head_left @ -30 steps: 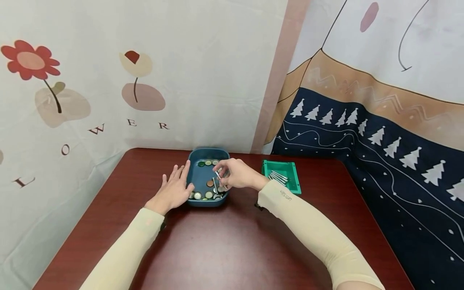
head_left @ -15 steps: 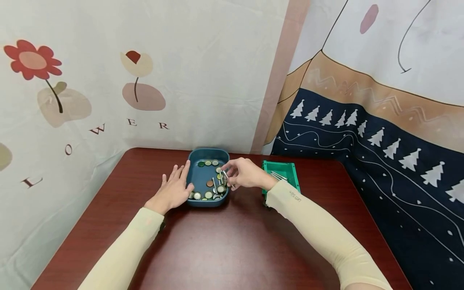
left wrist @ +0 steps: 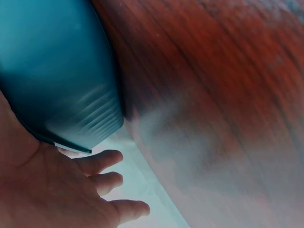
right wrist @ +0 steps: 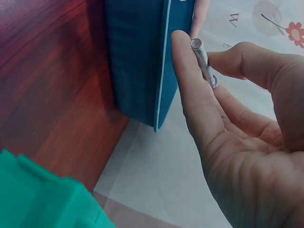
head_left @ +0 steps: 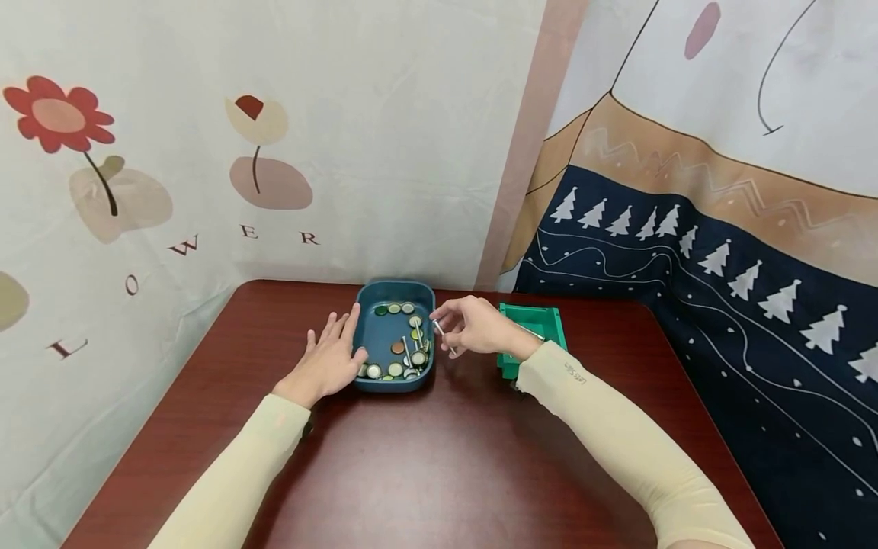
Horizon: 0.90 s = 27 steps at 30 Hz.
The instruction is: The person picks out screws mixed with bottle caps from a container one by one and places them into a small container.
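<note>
My right hand (head_left: 473,326) pinches a silver bolt (right wrist: 203,61) between thumb and fingers, just off the right rim of the blue tray (head_left: 392,386). Threads and a round head show on the bolt in the right wrist view. Along the tray's left rim rests my left hand (head_left: 322,362), its fingers straight and spread. Inside the tray lie several round bottle caps (head_left: 394,369), a brown disc (head_left: 397,348) and a few more bolts (head_left: 406,348) near the right side. The green box (head_left: 559,329) stands to the right, partly covered by my right wrist.
Both containers stand on a dark red wooden table (head_left: 411,465). A pale printed cloth (head_left: 384,152) hangs behind it, and a navy cloth with white trees (head_left: 631,252) hangs at the right. Most of the green box's contents are hidden.
The right hand has drawn the bolt from over the tray rightward, past its rim toward the green box. My left hand has stayed in place.
</note>
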Each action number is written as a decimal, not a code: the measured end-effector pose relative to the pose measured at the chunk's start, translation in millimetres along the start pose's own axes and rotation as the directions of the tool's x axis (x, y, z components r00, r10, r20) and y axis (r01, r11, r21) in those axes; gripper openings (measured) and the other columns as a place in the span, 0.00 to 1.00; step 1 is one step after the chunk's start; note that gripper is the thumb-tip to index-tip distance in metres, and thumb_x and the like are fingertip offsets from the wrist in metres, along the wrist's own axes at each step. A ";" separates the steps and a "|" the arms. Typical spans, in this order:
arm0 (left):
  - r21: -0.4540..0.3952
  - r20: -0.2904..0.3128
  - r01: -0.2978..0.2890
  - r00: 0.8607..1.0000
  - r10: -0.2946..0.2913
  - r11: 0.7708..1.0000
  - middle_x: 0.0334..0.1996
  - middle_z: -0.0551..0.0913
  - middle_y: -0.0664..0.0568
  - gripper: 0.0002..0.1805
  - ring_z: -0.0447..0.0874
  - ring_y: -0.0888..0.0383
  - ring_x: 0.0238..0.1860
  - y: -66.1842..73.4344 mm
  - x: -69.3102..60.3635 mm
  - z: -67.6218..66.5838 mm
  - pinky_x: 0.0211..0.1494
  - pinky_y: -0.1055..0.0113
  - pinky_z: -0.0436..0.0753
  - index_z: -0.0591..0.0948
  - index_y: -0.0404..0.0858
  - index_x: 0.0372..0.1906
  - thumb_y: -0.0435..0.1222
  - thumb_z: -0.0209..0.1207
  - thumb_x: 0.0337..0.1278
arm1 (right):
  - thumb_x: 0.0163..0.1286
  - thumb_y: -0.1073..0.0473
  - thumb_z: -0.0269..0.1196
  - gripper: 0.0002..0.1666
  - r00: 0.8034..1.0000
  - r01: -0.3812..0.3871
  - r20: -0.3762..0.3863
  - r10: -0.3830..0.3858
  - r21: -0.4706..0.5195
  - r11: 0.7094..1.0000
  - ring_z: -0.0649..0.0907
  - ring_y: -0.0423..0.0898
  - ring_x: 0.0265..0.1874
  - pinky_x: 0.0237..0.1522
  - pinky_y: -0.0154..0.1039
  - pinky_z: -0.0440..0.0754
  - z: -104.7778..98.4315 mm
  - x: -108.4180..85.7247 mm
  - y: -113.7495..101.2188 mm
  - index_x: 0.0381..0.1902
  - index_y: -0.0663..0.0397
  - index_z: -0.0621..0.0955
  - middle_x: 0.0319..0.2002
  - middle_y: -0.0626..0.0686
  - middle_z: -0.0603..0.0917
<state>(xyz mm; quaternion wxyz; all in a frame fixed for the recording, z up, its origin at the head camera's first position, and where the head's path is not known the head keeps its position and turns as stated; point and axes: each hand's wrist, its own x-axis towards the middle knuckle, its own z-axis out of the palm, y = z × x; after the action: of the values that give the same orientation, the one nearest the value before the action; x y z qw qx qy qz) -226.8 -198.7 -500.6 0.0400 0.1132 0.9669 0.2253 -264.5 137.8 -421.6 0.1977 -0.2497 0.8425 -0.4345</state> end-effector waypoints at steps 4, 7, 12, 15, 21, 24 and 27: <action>-0.004 -0.002 0.002 1.000 -0.002 1.000 0.96 0.52 0.29 0.50 0.38 0.28 0.98 -0.4 -0.6 0.2 0.91 0.14 0.41 0.38 0.43 0.99 0.46 0.51 0.89 | 0.82 0.71 0.70 0.28 1.000 -0.003 -0.010 0.003 0.014 1.000 0.98 0.50 0.40 0.47 0.46 1.00 -3.5 -3.6 0.2 0.77 0.65 0.83 0.60 0.71 0.91; -0.004 -0.006 0.004 1.000 -0.004 1.000 0.96 0.52 0.29 0.50 0.38 0.28 0.98 -0.9 -1.1 0.4 0.91 0.14 0.42 0.38 0.43 0.99 0.45 0.51 0.89 | 0.82 0.70 0.71 0.28 1.000 -0.008 -0.016 0.008 0.016 1.000 0.98 0.56 0.43 0.47 0.47 1.00 -5.4 -6.2 -0.7 0.77 0.65 0.84 0.59 0.68 0.92; -0.005 -0.010 0.003 1.000 -0.003 1.000 0.96 0.53 0.29 0.50 0.38 0.28 0.98 -1.1 -1.2 0.7 0.91 0.13 0.42 0.38 0.43 0.99 0.45 0.51 0.89 | 0.82 0.70 0.71 0.27 0.999 -0.018 -0.030 0.019 0.014 1.000 0.98 0.62 0.46 0.47 0.47 1.00 -9.4 -10.5 2.3 0.75 0.63 0.84 0.56 0.62 0.92; -0.004 -0.010 0.004 1.000 -0.004 1.000 0.96 0.52 0.28 0.50 0.39 0.28 0.98 -0.9 -0.9 1.1 0.91 0.13 0.42 0.38 0.43 0.99 0.46 0.51 0.89 | 0.82 0.71 0.71 0.26 0.999 -0.023 -0.039 0.024 0.028 0.999 0.97 0.64 0.46 0.47 0.48 1.00 -12.0 -13.2 5.9 0.74 0.62 0.85 0.56 0.63 0.92; 0.002 -0.009 0.004 1.000 -0.004 1.000 0.96 0.52 0.29 0.50 0.39 0.28 0.98 -0.7 0.0 1.8 0.91 0.14 0.42 0.38 0.44 0.99 0.46 0.50 0.89 | 0.82 0.71 0.70 0.25 0.998 -0.031 -0.053 0.033 0.028 0.999 0.97 0.51 0.39 0.50 0.56 1.00 -19.0 -21.8 10.4 0.73 0.59 0.86 0.55 0.62 0.92; 0.000 -0.008 0.004 1.000 -0.004 1.000 0.96 0.52 0.29 0.50 0.39 0.28 0.98 0.1 0.2 1.3 0.91 0.14 0.42 0.38 0.44 0.99 0.46 0.51 0.89 | 0.82 0.71 0.70 0.25 0.998 -0.034 -0.056 0.035 0.030 0.999 0.97 0.50 0.39 0.51 0.56 1.00 -23.5 -26.5 14.1 0.73 0.60 0.86 0.55 0.63 0.92; 0.001 -0.008 0.002 1.000 -0.002 1.000 0.96 0.52 0.29 0.50 0.39 0.28 0.98 0.7 0.3 0.7 0.91 0.14 0.42 0.38 0.44 0.99 0.45 0.51 0.89 | 0.82 0.71 0.70 0.25 0.997 -0.040 -0.064 0.042 0.031 0.999 0.97 0.52 0.40 0.50 0.54 1.00 -28.5 -31.2 17.2 0.73 0.60 0.86 0.56 0.63 0.92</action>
<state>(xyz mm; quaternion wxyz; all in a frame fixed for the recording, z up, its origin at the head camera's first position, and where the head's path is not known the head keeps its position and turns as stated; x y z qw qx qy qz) -226.9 -197.7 -500.9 0.0364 0.1112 0.9672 0.2254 -259.5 182.9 -416.7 0.1831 -0.2153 0.8468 -0.4506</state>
